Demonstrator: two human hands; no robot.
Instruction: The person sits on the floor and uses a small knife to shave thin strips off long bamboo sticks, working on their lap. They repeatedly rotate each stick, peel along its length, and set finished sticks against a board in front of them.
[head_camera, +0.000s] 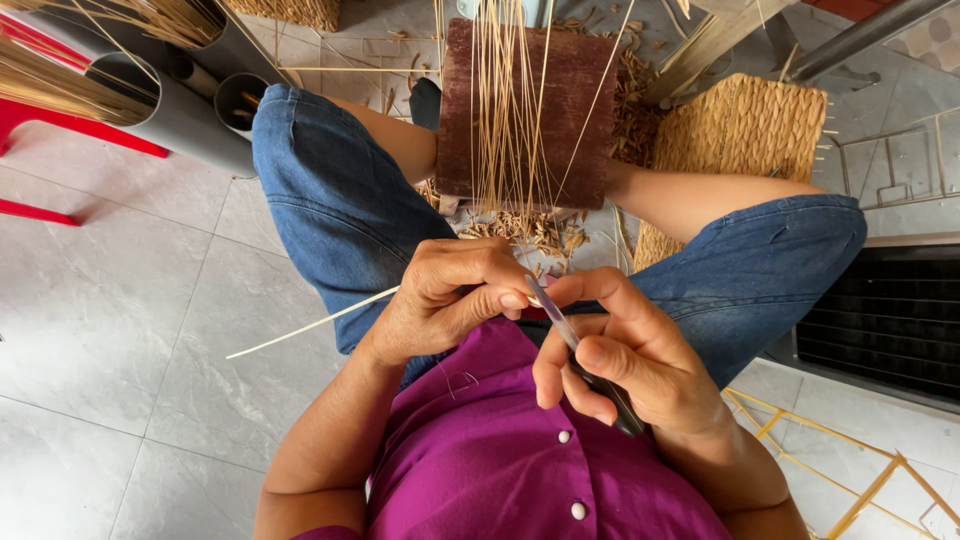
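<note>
I sit with knees apart in blue denim shorts and a purple shirt. My left hand (450, 295) pinches a thin pale reed strip (310, 326) whose free end trails out to the left over the floor. My right hand (625, 360) grips a slim knife (560, 325) with a dark handle, its blade angled up toward my left thumb where the strip is held. Between my feet stands a dark brown wooden block (570, 110) with many thin straw-coloured strips (510, 110) laid across it.
Shavings (535, 232) litter the floor under the block. A woven basket (740, 135) lies at the right knee. Grey tubes (175, 110) holding bundled reeds and a red chair frame (60, 120) stand at upper left. A yellow wire rack (850, 470) sits at lower right.
</note>
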